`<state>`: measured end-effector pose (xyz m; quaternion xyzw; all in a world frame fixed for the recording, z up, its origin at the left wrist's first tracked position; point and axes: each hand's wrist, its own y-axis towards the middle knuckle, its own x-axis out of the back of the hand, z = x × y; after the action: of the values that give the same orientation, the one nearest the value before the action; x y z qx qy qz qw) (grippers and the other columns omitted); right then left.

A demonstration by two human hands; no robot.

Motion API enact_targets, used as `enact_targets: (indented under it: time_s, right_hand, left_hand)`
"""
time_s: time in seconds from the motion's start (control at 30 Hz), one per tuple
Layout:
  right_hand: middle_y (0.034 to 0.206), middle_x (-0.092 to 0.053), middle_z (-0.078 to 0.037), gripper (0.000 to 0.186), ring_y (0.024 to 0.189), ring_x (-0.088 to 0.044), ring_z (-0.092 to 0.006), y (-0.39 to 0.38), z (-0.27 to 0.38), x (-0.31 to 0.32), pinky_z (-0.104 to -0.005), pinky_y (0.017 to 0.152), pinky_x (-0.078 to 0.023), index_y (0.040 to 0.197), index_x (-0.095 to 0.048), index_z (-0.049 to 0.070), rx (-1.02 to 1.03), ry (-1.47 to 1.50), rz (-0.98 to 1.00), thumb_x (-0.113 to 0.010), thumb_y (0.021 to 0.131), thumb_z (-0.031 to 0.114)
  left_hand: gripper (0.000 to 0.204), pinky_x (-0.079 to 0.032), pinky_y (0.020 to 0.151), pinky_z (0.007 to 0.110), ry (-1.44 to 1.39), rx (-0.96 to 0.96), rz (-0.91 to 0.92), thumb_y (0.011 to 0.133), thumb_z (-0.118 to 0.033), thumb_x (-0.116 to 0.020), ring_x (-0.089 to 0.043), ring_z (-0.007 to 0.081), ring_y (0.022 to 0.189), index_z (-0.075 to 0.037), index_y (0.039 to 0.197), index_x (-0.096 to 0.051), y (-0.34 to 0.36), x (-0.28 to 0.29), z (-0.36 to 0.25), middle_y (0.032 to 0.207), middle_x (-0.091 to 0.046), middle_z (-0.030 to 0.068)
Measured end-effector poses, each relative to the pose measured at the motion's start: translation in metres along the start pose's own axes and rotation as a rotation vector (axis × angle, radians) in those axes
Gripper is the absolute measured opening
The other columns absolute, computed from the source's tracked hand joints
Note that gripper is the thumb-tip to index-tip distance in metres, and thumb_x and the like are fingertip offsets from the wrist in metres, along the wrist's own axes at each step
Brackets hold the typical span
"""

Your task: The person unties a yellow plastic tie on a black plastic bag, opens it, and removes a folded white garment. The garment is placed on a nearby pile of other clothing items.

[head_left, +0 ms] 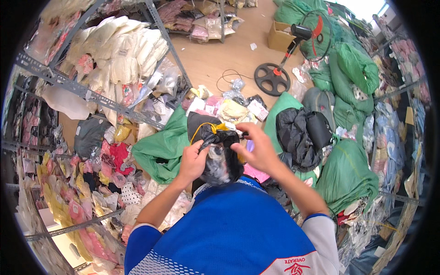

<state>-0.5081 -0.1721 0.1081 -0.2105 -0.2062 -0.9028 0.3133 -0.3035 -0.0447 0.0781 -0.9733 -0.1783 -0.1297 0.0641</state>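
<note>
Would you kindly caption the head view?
Both hands, left hand and right hand, grip a black plastic bag amid packaged clothing.

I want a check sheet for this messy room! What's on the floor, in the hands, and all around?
Surface: wooden floor, partly bare.
Job's things: black plastic bag with a yellow cord at its neck.
Clutter: green sacks, black jacket, packed clothes.
Grippers: left hand and right hand both grip the bag.
Cables: black cable lying on the floor.
Surroundings: metal shelves, standing fan, cardboard box.
</note>
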Motion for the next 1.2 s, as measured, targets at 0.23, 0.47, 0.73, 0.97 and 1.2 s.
enact_targets:
  time_s: [0.23, 0.47, 0.73, 0.97, 1.2]
  right_hand:
    - [0.103, -0.067, -0.021, 0.030, 0.090, -0.065, -0.0432, 0.041, -0.037, -0.079, -0.0497, 0.075, -0.051, 0.106, -0.066, 0.002, -0.177, -0.229, -0.207, -0.072, 0.095, 0.030]
    - [0.080, -0.070, -0.025, 0.040, 0.080, -0.069, -0.0471, 0.056, -0.091, -0.081, -0.0544, 0.070, -0.052, 0.087, -0.074, 0.004, -0.352, -0.285, -0.157, -0.066, 0.098, 0.041]
    - [0.080, -0.070, -0.025, 0.040, 0.079, -0.068, -0.0464, 0.046, -0.160, -0.093, -0.0528, 0.069, -0.052, 0.088, -0.076, 0.003, -0.432, -0.253, -0.222, -0.070, 0.095, 0.041]
    - [0.077, -0.066, -0.027, 0.043, 0.076, -0.065, -0.0482, 0.043, -0.154, -0.081, -0.0530, 0.068, -0.051, 0.081, -0.068, -0.001, -0.365, -0.177, -0.241, -0.069, 0.098, 0.039]
    - [0.071, -0.065, -0.023, 0.042, 0.069, -0.064, -0.0456, 0.035, -0.093, -0.063, -0.0534, 0.062, -0.050, 0.077, -0.059, 0.002, 0.059, -0.232, 0.017, -0.065, 0.100, 0.037]
  left_hand:
    - [0.034, -0.035, 0.052, 0.037, 0.062, 0.041, -0.126, 0.105, -0.023, -0.060, -0.042, 0.0101, 0.056, 0.003, 0.083, -0.061, 0.021, -0.037, 0.050, 0.058, -0.050, 0.0044]
    - [0.053, -0.035, 0.053, 0.038, 0.007, 0.102, -0.129, 0.110, -0.037, -0.053, -0.039, 0.0105, 0.059, 0.001, 0.073, -0.052, 0.017, -0.069, 0.072, 0.058, -0.043, 0.0037]
    - [0.057, -0.035, 0.055, 0.039, 0.031, 0.120, -0.080, 0.110, -0.039, -0.051, -0.038, 0.0111, 0.060, 0.001, 0.070, -0.049, 0.006, -0.084, 0.075, 0.059, -0.039, 0.0035]
    - [0.049, -0.040, 0.056, 0.043, 0.204, 0.020, -0.168, 0.108, -0.037, -0.054, -0.051, 0.0297, 0.053, 0.001, 0.079, -0.058, -0.001, -0.072, 0.113, 0.059, -0.053, 0.0165]
    - [0.020, -0.053, 0.081, 0.048, 0.490, -0.279, -0.224, 0.084, -0.010, -0.077, -0.065, 0.0390, 0.098, 0.001, 0.095, -0.064, 0.025, -0.031, 0.068, 0.109, -0.064, 0.0167]
